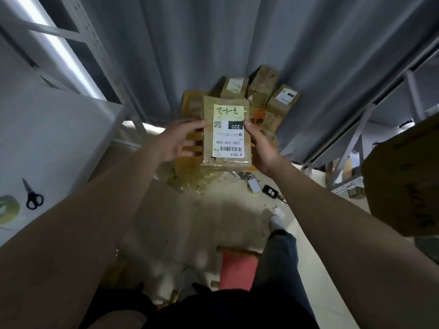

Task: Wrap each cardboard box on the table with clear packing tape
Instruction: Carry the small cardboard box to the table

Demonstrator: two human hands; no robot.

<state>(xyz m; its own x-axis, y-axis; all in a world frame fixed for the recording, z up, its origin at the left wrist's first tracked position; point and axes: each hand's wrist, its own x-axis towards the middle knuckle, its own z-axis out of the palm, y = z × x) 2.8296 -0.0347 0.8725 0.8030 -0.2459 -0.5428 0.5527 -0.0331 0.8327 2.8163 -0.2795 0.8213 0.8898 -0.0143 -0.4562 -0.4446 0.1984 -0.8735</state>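
The cardboard box [226,163] is held up in the air at the middle of the view, above the floor and in front of the person, its long side running near to far. Glossy clear tape already covers its front, and a white shipping label [228,134] with a barcode, "220" and a handwritten note faces the camera upside down.

The left hand [180,141] grips the box's left edge, thumb on the front face and fingers curled against the side. The right hand [261,148] grips the right edge, thumb pressed on the front by the label and the other fingers hidden behind the box.

Just beyond the box, a pile of taped cardboard boxes [261,91] lies against a grey curtain [237,32]. Below the held box a heap of crumpled clear plastic [190,180] sits on the floor. To the right of that lie a phone [254,185] and a small black device [270,191] with a cable.

On the left, black scissors [33,198] lie on a white table [47,138]. A large cardboard box [403,186] fills the right edge. A red stool [237,269] stands near the person's leg.
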